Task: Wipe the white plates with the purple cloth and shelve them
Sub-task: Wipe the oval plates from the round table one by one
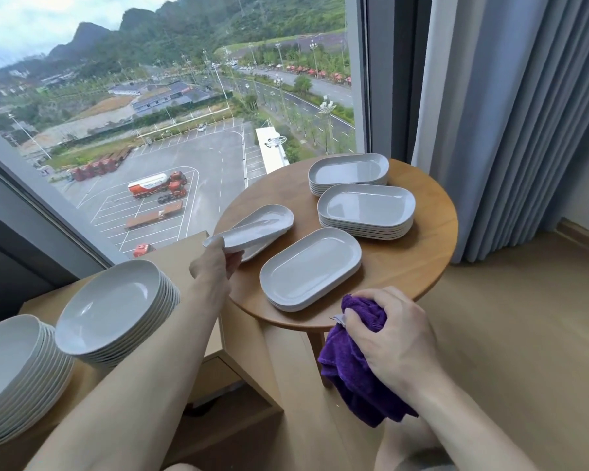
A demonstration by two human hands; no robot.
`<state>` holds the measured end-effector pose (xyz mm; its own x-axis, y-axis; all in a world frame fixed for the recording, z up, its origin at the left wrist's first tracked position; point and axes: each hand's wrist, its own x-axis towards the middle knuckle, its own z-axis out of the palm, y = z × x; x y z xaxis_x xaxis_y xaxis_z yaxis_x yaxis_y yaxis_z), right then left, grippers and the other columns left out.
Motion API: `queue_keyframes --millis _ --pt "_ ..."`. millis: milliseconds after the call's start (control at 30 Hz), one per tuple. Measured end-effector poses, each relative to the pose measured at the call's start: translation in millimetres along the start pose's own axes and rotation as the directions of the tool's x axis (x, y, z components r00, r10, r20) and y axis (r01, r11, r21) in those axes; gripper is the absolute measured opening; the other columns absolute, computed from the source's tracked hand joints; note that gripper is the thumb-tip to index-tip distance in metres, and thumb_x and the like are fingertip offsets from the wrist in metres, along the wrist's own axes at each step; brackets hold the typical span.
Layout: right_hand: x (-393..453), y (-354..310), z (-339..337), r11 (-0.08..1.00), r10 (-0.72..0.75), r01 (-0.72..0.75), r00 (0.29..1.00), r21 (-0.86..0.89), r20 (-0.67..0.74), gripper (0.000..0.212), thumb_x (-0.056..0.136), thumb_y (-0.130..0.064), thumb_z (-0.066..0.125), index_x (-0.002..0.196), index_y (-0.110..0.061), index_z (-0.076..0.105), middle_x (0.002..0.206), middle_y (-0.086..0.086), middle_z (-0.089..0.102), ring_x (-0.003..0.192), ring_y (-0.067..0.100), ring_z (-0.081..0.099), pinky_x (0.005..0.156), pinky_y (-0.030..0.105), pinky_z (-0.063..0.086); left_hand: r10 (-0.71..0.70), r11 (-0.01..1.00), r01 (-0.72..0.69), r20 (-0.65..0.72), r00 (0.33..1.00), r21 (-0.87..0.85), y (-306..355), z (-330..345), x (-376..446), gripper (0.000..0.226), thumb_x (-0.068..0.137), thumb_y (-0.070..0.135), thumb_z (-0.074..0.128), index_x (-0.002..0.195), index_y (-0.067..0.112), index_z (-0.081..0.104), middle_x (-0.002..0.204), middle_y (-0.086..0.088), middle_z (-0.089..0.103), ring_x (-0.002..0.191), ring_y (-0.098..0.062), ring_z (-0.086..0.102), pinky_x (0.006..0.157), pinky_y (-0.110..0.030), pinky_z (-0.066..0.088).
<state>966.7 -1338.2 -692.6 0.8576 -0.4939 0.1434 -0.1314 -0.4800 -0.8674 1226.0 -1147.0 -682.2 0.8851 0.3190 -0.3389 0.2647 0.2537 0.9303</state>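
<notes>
While the left hand point(215, 263) reaches forward with the forearm stretched out long, its fingers pinch the near end of a white oblong plate point(252, 229), thumb on top of the rim, so that the plate tilts and its far end points away over the left part of the round table point(422, 263). Just under that raised plate another oblong plate point(257, 251) of the same kind shows by its edge on the tabletop. Nearer the body, the right hand point(395, 338) is clenched round a bunched purple cloth point(351, 368), knuckles up, at the near edge of the table; the cloth is plush and fuzzy, and its loose folds hang down below the fist.

Between the two hands a low pile of oblong plates point(312, 268) lies flat on the table. Beyond it, further from both hands, stand two taller piles of oblong plates, one point(366, 210) nearer and one point(349, 173) at the far rim. All have rounded corners, raised rims and a smooth glossy face.

Left of the left forearm, on a pale wooden shelf unit point(184, 248), stand two stacks of round plates: one point(113, 309) close to the arm, another point(17, 372) further out left.

Behind the table hangs a grey pleated curtain point(510, 113); a large window point(150, 96) fills the far left
</notes>
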Motion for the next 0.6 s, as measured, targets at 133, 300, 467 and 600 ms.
queue_keyframes --millis 133,300,467,600 --pt "0 -2 -2 1.0 0.007 -0.007 1.0 0.022 0.004 0.013 0.089 -0.039 0.068 0.1 -0.034 0.073 0.098 -0.019 0.062 0.091 -0.004 0.06 0.074 0.01 0.042 0.014 0.998 -0.01 0.069 0.997 -0.059 13 -18 -19 0.008 0.089 -0.003 0.059 0.093 0.005 0.061 0.106 -0.017 0.065 0.094 -0.03 0.068 0.07 -0.032 0.063" --pt "-1 -9 -3 0.995 0.006 -0.005 1.0 0.095 -0.004 0.009 0.088 -0.035 0.071 0.097 -0.033 0.074 0.097 -0.018 0.065 0.093 -0.003 0.061 0.081 0.017 0.047 -0.116 0.985 0.156 0.382 0.917 -0.074 17 -73 -85 0.027 0.091 -0.007 0.037 0.098 0.007 0.059 0.124 -0.017 0.057 0.103 -0.032 0.06 0.076 -0.038 0.064" --pt "-9 -20 1 0.991 -0.07 0.065 0.997 0.118 0.039 0.012 0.088 -0.034 0.072 0.099 -0.033 0.074 0.099 -0.019 0.066 0.096 -0.002 0.06 0.082 0.012 0.045 -0.281 0.912 0.392 0.512 0.812 -0.122 -7 -128 -158 0.068 0.075 -0.014 0.023 0.13 0.004 0.059 0.126 -0.027 0.07 0.113 -0.051 0.067 0.083 -0.058 0.062" --pt "-16 -30 2 0.972 -0.082 0.059 0.992 0.227 0.094 0.008 0.089 -0.026 0.075 0.097 -0.03 0.076 0.095 -0.016 0.072 0.094 0.0 0.064 0.078 0.008 0.046 -0.332 0.899 0.433 0.546 0.769 -0.064 -23 -164 -189 0.076 0.066 -0.017 0.026 0.132 0.001 0.059 0.131 -0.028 0.067 0.115 -0.052 0.066 0.089 -0.069 0.056"
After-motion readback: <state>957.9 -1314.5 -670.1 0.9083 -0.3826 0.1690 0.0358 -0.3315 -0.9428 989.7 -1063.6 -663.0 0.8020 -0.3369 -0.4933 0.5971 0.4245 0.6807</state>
